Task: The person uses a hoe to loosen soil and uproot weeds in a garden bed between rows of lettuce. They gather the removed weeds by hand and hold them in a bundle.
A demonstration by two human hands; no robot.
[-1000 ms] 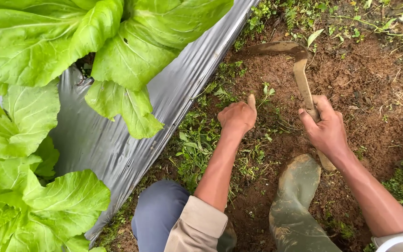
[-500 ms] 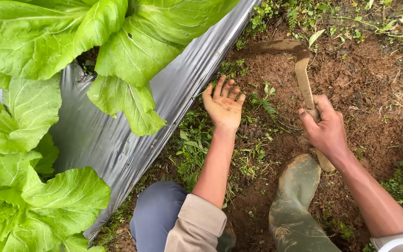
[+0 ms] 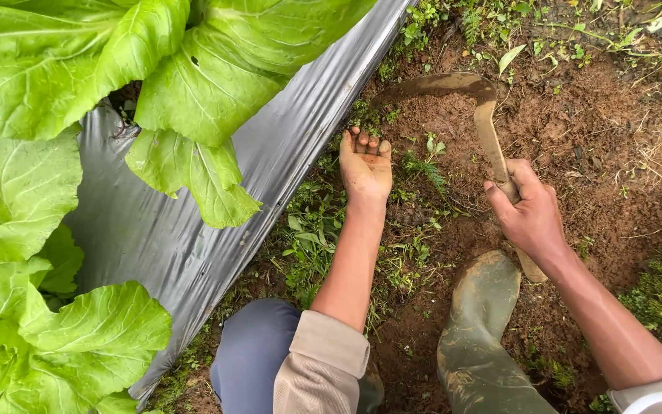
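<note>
left hand [image 3: 365,170]: lying palm up, fingers [image 3: 363,141] curling together over weeds [image 3: 362,115]
right hand [image 3: 529,215]: gripping sickle [image 3: 484,115], fingers clamped on handle

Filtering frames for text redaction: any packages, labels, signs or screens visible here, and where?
None in view: only leafy plants, grey plastic sheet, soil, weeds, a curved sickle in the right hand, and the left hand at the weeds.
</note>
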